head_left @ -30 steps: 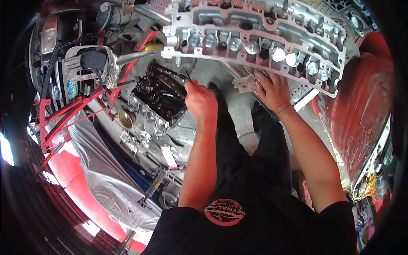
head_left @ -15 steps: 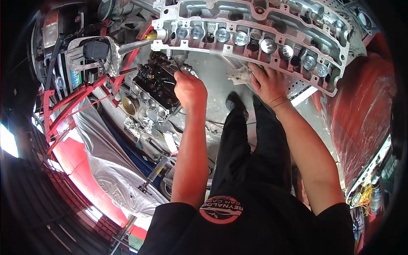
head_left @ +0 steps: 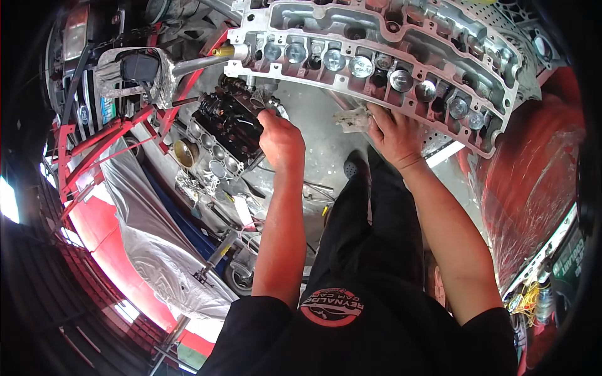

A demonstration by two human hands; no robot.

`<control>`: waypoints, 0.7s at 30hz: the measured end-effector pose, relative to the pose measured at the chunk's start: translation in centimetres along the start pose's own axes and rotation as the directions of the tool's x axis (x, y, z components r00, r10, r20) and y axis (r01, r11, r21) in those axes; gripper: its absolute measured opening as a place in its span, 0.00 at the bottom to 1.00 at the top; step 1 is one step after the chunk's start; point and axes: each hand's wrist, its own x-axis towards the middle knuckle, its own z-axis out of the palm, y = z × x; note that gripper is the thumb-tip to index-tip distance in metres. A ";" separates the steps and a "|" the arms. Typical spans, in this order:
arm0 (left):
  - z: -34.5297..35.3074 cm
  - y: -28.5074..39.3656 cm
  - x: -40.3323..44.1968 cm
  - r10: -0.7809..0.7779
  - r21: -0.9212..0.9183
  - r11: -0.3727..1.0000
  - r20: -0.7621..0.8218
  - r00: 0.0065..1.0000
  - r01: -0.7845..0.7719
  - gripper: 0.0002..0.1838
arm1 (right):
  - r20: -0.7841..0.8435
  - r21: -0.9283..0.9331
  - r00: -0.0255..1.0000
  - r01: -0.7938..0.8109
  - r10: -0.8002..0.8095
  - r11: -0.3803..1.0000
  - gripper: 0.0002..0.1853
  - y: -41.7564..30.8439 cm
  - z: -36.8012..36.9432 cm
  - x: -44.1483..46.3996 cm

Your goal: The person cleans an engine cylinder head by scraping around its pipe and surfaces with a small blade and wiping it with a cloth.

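My left hand (head_left: 282,143) is a closed fist below the left end of a large silver cylinder head (head_left: 304,70). A thin dark tool runs up from its fingers, hard to make out against the dark engine parts behind. Under the head's middle front edge, my right hand (head_left: 398,136) has its fingers bent around a dirty pale rag (head_left: 352,120), which sticks out to the left of the thumb. The backs of its fingers lie close to the head's edge. Round shiny valve lifters (head_left: 361,66) sit in a row in the head.
An engine block (head_left: 229,135) lies on the floor at left, beside a red metal stand (head_left: 110,150). A grey cover (head_left: 150,232) drapes a vehicle at lower left. Plastic-wrapped red bodywork (head_left: 533,169) stands at right. A perforated metal surface (head_left: 436,139) shows beneath the head.
The view has shifted, and the head's left end sits higher and further left. My left fist has moved left and its tool shows less clearly. My right hand stays by the edge with the rag.
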 end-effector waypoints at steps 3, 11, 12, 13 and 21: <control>0.5 -0.2 0.1 0.042 -0.061 0.997 -0.059 0.997 -0.046 0.09 | 0.024 0.008 1.000 -0.006 0.006 1.000 0.23 -0.2 -0.2 0.1; 0.5 -2.0 -1.9 0.042 0.106 0.993 0.147 0.988 -0.058 0.08 | 0.072 0.027 0.997 -0.005 0.003 1.000 0.23 -0.2 -0.3 -0.4; 0.6 -2.1 -2.8 0.026 0.176 0.982 0.224 0.974 -0.067 0.07 | 0.093 0.028 0.995 -0.040 0.037 0.999 0.23 0.0 0.0 -0.3; 0.0 -1.3 -3.4 0.064 0.106 0.991 0.184 0.981 -0.084 0.07 | 0.079 0.023 0.996 -0.040 0.038 0.999 0.23 0.4 0.4 0.2; -2.4 1.6 0.8 0.103 0.045 0.993 0.056 0.993 -0.105 0.07 | 0.032 -0.004 0.999 0.021 -0.021 1.000 0.27 0.4 0.1 0.1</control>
